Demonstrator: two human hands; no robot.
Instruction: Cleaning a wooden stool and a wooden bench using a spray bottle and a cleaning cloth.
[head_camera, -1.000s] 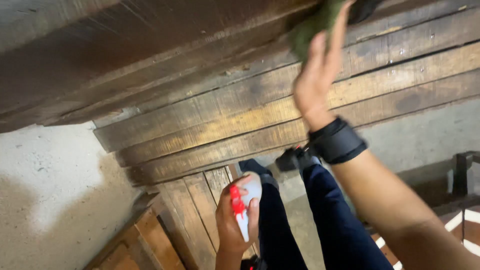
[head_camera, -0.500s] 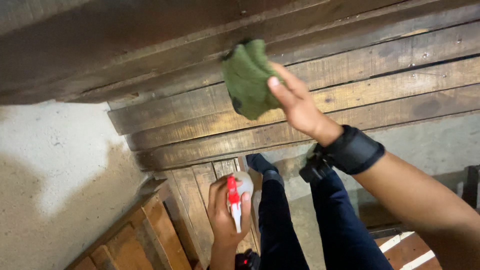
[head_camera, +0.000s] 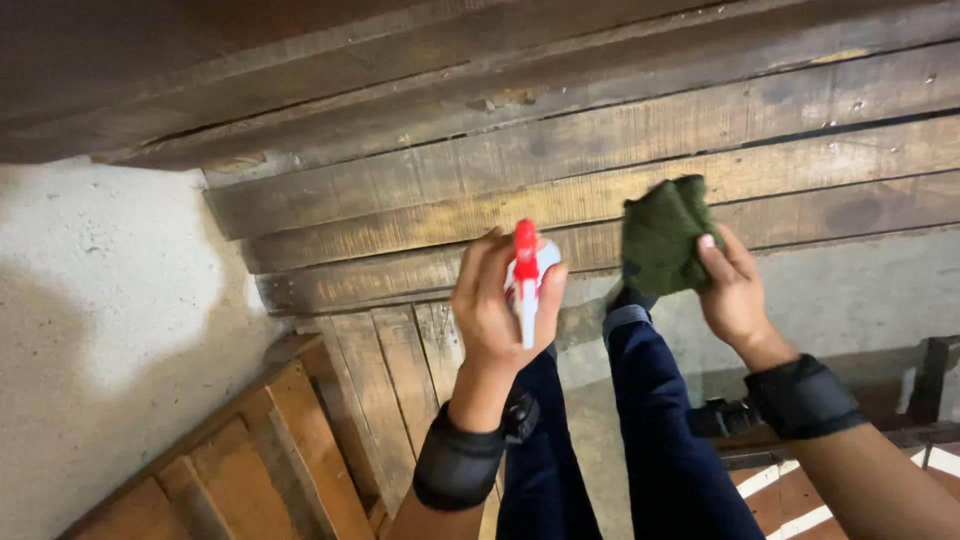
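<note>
The left hand (head_camera: 495, 310) is closed around a small white spray bottle (head_camera: 532, 275) with a red plastic trigger head, smooth and shiny; the fingers wrap the neck and the thumb side faces the camera. The right hand (head_camera: 735, 290) is pinched on a dark green cloth (head_camera: 660, 235), soft and rough in texture, folded into a thick bunch, which lies against the wooden boards (head_camera: 600, 170). The boards are old, dark brown planks with worn yellowish streaks and narrow black gaps between them; they run almost level across the view. Both wrists carry a black band (head_camera: 460, 465); below are the person's legs in dark blue trousers (head_camera: 650, 430). On the left a pale rough plaster wall (head_camera: 110, 330) meets the plank ends; there is open room between the two hands and under the lowest plank. Compared with half a second ago, the bottle is raised higher, up to the level of the planks, and the cloth has moved to the right and lower on the boards.
</note>
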